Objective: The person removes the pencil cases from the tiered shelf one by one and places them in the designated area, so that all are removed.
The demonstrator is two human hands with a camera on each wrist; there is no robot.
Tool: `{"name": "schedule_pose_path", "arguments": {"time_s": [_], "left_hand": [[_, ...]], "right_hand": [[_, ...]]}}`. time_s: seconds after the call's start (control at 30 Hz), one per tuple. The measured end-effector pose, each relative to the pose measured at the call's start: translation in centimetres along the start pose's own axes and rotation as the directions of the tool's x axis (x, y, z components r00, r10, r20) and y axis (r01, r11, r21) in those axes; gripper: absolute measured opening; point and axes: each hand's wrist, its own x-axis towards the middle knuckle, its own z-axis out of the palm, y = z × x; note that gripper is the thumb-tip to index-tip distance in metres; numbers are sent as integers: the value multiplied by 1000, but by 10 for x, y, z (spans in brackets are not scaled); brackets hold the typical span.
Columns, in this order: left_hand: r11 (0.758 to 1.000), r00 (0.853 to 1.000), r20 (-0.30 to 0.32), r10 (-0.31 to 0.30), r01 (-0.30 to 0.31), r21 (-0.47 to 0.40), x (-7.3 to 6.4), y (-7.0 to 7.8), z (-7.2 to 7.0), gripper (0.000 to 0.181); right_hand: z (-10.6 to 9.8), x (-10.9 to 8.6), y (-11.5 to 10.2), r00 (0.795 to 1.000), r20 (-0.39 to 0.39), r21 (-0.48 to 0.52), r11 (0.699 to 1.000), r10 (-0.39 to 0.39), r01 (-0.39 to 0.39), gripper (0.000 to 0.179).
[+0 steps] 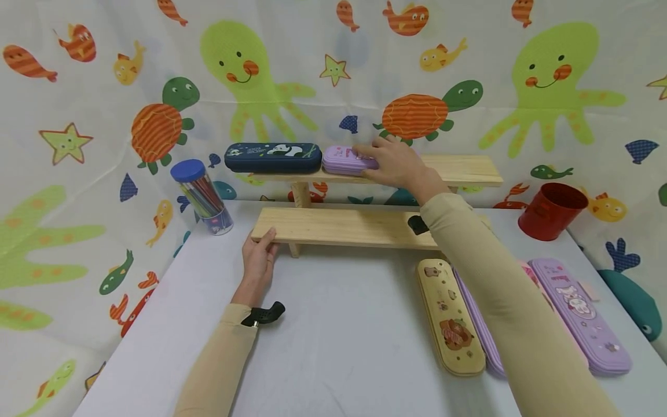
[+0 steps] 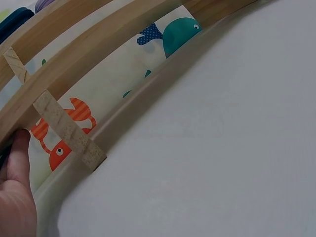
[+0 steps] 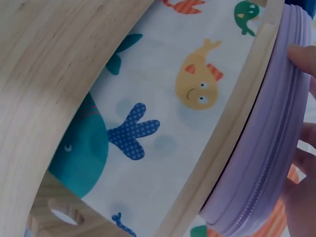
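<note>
A two-tier wooden shelf (image 1: 344, 227) stands at the back of the table. My left hand (image 1: 257, 262) grips the left end of its lower board, thumb on top; in the left wrist view that hand (image 2: 17, 192) shows beside a shelf leg. On the upper board (image 1: 469, 169) lies a lilac zippered pencil case (image 1: 339, 162). My right hand (image 1: 398, 165) holds this case, with fingers over its top and thumb at its front; the right wrist view shows its zipper side (image 3: 261, 163). A navy panda pencil case (image 1: 273, 157) lies just left of it.
A blue-lidded tub of colored pens (image 1: 205, 197) stands at the back left, a red metal cup (image 1: 553, 211) at the back right. Several pencil cases lie at the right, including a tan one (image 1: 450, 318) and a lilac one (image 1: 581, 315); my right sleeve partly covers them.
</note>
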Motion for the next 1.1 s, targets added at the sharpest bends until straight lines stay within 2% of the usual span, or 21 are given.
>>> {"name": "schedule_pose_path", "arguments": {"time_s": [0.17, 0.47, 0.8, 0.97, 1.1], "left_hand": [[1000, 1000, 17, 5, -5, -4, -1, 1, 1, 55], [1000, 1000, 17, 2, -2, 1, 0, -1, 3, 57], [1000, 1000, 18, 1, 0, -5, 0, -1, 1, 58], [1000, 1000, 15, 1, -1, 2, 0, 0, -1, 56], [1000, 1000, 15, 6, -6, 8, 1, 0, -1, 57]], "right_hand": [[-7, -3, -3, 999, 37, 0, 1000, 1, -1, 61], [-20, -7, -6, 988, 150, 140, 988, 37, -58, 63], [-30, -17, -13, 977, 211, 146, 988, 25, -57, 56], [-35, -23, -17, 964, 262, 160, 982, 56, -100, 70], [-34, -30, -21, 962, 267, 158, 982, 61, -107, 83]]}}
